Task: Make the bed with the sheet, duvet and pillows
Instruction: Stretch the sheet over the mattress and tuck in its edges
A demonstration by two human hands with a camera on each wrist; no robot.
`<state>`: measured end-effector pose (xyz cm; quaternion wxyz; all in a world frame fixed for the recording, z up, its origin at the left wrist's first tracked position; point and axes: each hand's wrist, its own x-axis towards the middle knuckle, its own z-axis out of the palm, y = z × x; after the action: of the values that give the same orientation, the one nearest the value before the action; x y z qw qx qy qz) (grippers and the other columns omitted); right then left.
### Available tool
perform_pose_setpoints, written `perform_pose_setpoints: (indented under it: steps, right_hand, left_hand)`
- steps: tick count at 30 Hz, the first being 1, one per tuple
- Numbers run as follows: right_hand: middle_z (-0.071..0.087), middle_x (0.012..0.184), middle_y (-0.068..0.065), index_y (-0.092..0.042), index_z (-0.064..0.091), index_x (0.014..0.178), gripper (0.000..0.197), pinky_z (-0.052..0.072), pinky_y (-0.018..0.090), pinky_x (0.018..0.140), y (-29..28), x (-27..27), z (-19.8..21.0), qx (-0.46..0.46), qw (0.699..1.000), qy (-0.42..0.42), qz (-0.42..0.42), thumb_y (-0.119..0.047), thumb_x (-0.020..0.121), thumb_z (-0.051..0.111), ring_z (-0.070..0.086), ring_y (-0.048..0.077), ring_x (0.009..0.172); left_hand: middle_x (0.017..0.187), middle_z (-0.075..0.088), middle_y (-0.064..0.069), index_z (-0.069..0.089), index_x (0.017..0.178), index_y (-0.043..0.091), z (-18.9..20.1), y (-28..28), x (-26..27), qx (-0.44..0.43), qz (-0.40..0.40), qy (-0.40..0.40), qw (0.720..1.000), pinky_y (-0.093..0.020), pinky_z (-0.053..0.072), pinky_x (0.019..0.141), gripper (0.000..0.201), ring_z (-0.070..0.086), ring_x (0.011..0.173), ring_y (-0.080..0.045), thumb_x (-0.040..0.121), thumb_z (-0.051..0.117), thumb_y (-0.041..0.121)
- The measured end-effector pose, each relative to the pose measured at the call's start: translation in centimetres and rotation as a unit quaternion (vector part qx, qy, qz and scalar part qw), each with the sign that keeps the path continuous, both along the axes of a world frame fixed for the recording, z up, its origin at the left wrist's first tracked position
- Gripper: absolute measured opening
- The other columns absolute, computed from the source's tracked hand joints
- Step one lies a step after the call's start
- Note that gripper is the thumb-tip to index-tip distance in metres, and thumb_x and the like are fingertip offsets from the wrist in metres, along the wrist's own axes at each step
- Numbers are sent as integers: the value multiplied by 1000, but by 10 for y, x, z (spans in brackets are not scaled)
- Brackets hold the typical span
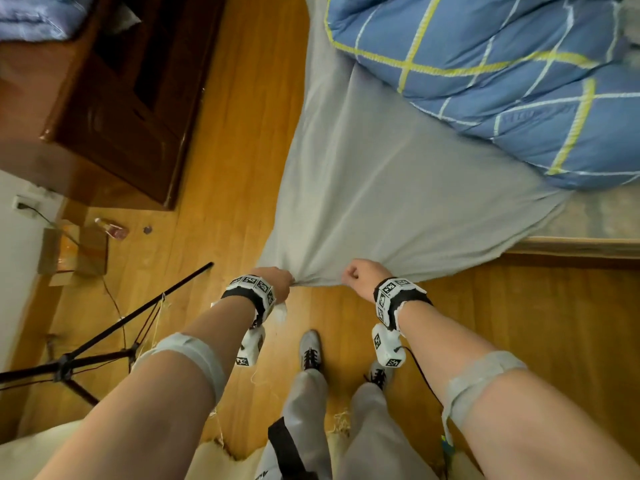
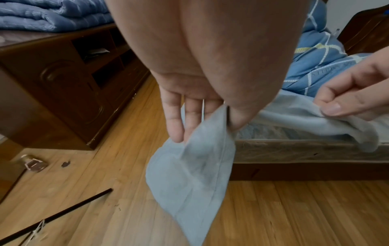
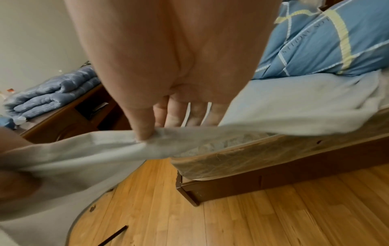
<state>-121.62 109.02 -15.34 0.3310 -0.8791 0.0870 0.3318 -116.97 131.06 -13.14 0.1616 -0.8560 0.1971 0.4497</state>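
A pale grey sheet [image 1: 367, 188] is pulled off the bed's corner and stretched out over the floor. My left hand [image 1: 277, 280] pinches its edge between thumb and fingers, and a flap of sheet [image 2: 189, 174] hangs below that hand. My right hand [image 1: 360, 273] grips the same edge a short way to the right, thumb pressed into the sheet [image 3: 160, 141]. A blue duvet [image 1: 502, 77] with yellow and white checks lies bunched on the sheet farther up the bed. The bare mattress [image 3: 242, 154] shows at the corner. No pillow is in view.
A dark wooden cabinet [image 1: 114, 109] stands left of the bed, with a folded blue quilt [image 2: 52, 15] on top. A black tripod [image 1: 104, 341] stands on the wooden floor at my left. A small bottle [image 1: 110, 228] and a cardboard box [image 1: 74, 251] lie near the wall.
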Motion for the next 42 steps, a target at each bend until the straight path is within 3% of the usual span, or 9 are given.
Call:
perform_pose_setpoints:
  steps: [3, 5, 7, 10, 17, 20, 35, 38, 42]
  right_hand:
    - [66, 102, -8, -25, 64, 103, 24, 51, 31, 87, -41, -12, 7, 33, 999, 20, -30, -43, 87, 63, 62, 13, 95]
    - [66, 103, -8, -25, 64, 104, 25, 51, 32, 89, -74, -17, 14, 31, 997, 27, -63, -43, 87, 64, 62, 14, 96]
    - [65, 103, -6, -25, 63, 101, 21, 51, 32, 90, -111, -21, 26, 19, 996, 32, -80, -41, 87, 65, 62, 16, 97]
    - [67, 109, -3, -27, 65, 103, 20, 50, 31, 93, -173, -22, 52, -3, 994, 18, -106, -38, 86, 68, 63, 19, 102]
    - [68, 113, -3, -23, 67, 110, 27, 47, 29, 96, -331, -32, 124, -30, 972, -73, -221, -35, 85, 68, 63, 18, 106]
    - [68, 115, -4, -25, 66, 110, 26, 48, 32, 98, -394, -36, 134, -40, 962, -83, -259, -35, 86, 67, 63, 16, 106]
    - [64, 114, -4, -18, 63, 118, 28, 43, 26, 96, -732, -19, 157, -89, 908, -71, -403, -29, 92, 64, 60, 16, 112]
    - [65, 114, -5, -18, 64, 118, 26, 39, 21, 91, -796, -27, 149, -76, 897, -78, -428, -28, 94, 61, 59, 15, 112]
    - [64, 120, -2, -19, 62, 118, 26, 42, 27, 98, -888, -20, 119, -54, 904, -54, -421, -30, 94, 59, 59, 17, 114]
  left_hand:
    - [98, 69, -2, 62, 95, 18, -12, -17, -9, 49, -6, 37, 998, -28, 48, 68, 15, 59, 77, -23, 92, 59, 32]
    - [106, 69, 3, 64, 105, 24, -26, -31, -10, 66, 0, 51, 997, -34, 56, 78, 34, 65, 87, -23, 80, 70, 47]
    - [133, 58, 5, 55, 131, 32, -22, -59, -6, 33, 31, 57, 997, -37, 50, 97, 48, 59, 116, -23, 85, 65, 38]
    - [145, 48, 3, 51, 137, 28, 27, -139, 11, -55, 31, 28, 998, -35, 39, 108, 42, 48, 131, -21, 95, 53, 30]
    - [134, 56, -1, 53, 135, 23, 130, -355, 51, -248, -54, -76, 964, -30, 39, 104, 41, 52, 123, -21, 95, 49, 23]
    - [135, 54, -3, 52, 136, 23, 147, -432, 65, -284, -91, -84, 951, -30, 38, 105, 41, 51, 124, -22, 94, 49, 22]
    - [141, 47, -5, 51, 136, 31, 123, -795, 152, -325, -189, -46, 925, -40, 41, 105, 42, 49, 126, -26, 95, 48, 26]
    - [140, 49, -5, 50, 138, 28, 127, -865, 150, -302, -232, -51, 923, -40, 43, 103, 42, 50, 125, -27, 97, 47, 27]
    - [141, 50, -8, 53, 135, 25, 123, -954, 156, -287, -230, -72, 927, -38, 46, 100, 40, 54, 122, -27, 95, 48, 25]
